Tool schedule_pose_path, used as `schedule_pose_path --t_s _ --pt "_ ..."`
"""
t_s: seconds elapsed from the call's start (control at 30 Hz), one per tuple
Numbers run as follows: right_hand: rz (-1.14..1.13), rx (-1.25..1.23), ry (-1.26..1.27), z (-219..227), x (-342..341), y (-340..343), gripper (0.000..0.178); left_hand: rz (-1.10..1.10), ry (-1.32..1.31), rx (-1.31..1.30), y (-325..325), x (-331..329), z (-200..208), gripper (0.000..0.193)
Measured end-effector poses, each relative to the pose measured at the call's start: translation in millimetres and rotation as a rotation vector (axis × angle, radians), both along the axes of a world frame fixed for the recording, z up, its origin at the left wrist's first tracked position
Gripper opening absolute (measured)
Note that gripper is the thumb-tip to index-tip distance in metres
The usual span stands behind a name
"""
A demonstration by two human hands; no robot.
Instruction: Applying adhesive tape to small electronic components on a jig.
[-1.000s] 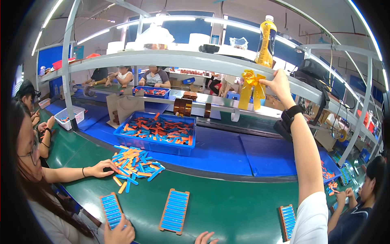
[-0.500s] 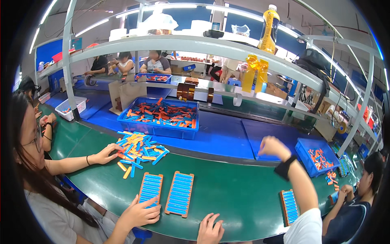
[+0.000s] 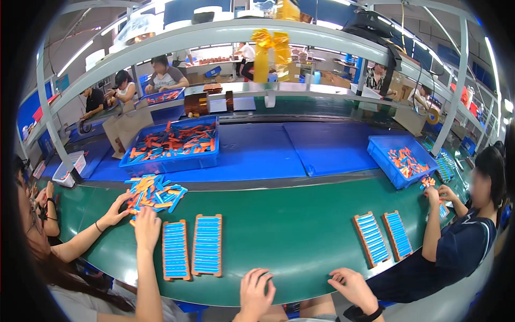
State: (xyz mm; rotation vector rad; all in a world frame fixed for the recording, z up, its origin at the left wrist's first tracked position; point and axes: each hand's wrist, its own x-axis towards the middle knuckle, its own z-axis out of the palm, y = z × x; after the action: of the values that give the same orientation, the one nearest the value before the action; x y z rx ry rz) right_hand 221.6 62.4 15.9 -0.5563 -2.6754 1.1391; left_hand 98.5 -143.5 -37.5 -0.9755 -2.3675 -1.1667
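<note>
White tube lights (image 3: 75,57) shine above a grey shelf (image 3: 209,33) and green worktable (image 3: 289,225).

yellow bottle (image 3: 288,11): top cut off | left hand (image 3: 256,292): forearm cut off below | far-right tray (image 3: 443,211): partly hidden

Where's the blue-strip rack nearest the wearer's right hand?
In the head view, the rack lies right of centre on the green table, beyond the right hand, left of a second rack.

The person's hands (image 3: 255,295) curl loosely at the green table (image 3: 300,236), trays (image 3: 187,252) of blue strips (image 3: 207,244) beyond.
</note>
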Motion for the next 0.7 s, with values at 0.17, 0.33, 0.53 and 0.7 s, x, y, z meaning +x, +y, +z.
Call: schedule_pose_path --t_s 0.17,0.33,0.53,0.7 --pt "0.036 0.064 0.116 -6.5 -5.0 11.5 0.011 -0.090 -0.004 -0.464 -3.7 4.4 42.6 0.021" --pt "0.091 0.113 0.373 -32.4 -4.9 33.6 0.007 -0.174 -0.313 -0.650 25.4 -4.9 113.9 0.021" --pt "0.141 0.023 0.417 -26.2 -1.6 50.0 0.008 -0.282 -0.384 -0.389 91.8 -116.7 120.7 0.019" --pt "0.295 -0.058 0.235 -33.0 -4.5 55.4 0.011 0.018 -0.642 -0.116 116.6 -280.4 106.4 0.020"
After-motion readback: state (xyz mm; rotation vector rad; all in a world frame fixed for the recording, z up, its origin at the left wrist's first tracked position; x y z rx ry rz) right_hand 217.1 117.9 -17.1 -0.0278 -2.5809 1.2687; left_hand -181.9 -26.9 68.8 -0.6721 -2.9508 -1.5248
